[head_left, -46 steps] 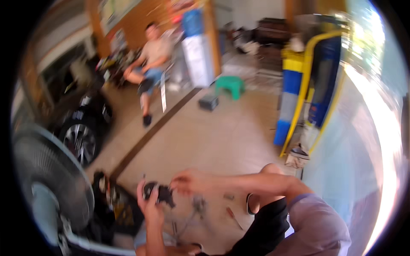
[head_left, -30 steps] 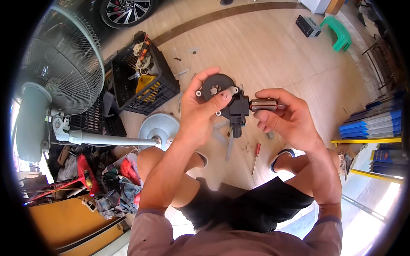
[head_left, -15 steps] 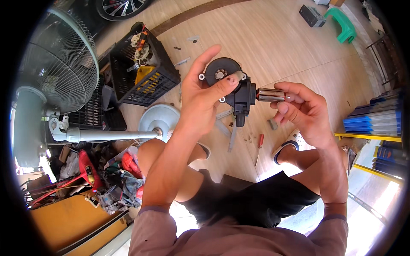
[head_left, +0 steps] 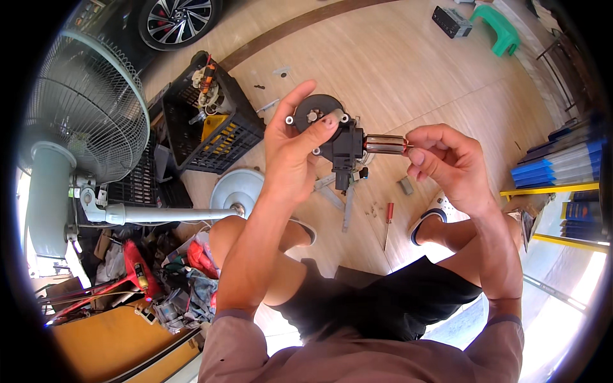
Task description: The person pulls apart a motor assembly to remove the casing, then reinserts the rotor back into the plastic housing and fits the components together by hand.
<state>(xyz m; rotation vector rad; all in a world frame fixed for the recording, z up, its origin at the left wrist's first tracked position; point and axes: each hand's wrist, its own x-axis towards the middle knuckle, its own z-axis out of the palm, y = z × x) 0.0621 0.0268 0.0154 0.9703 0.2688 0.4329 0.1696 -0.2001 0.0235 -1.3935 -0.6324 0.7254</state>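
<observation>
My left hand [head_left: 288, 156] grips a black motor gearbox housing [head_left: 345, 148] with a round gear case and pale mounting bushings; the thumb lies across its face. From the housing's right side a metal motor armature [head_left: 384, 144] with copper at its outer end sticks out sideways. At that end, my right hand [head_left: 452, 163] pinches the thin shaft between thumb and fingers. How far the armature reaches into the housing is hidden. Both hands are held above the floor, in front of my knees.
Below lie a red-handled screwdriver [head_left: 389, 214], a small grey block [head_left: 405, 186] and metal strips [head_left: 347, 210]. To the left are a black crate [head_left: 220, 143] of parts and a grey fan [head_left: 128, 214]. A green stool [head_left: 497, 29] and a car wheel [head_left: 179, 22] are farther off.
Both hands, with the gearbox housing and armature, sit a little farther left in view. My right fingers have shifted toward the shaft's tip, baring the copper end. The head view has also tilted slightly.
</observation>
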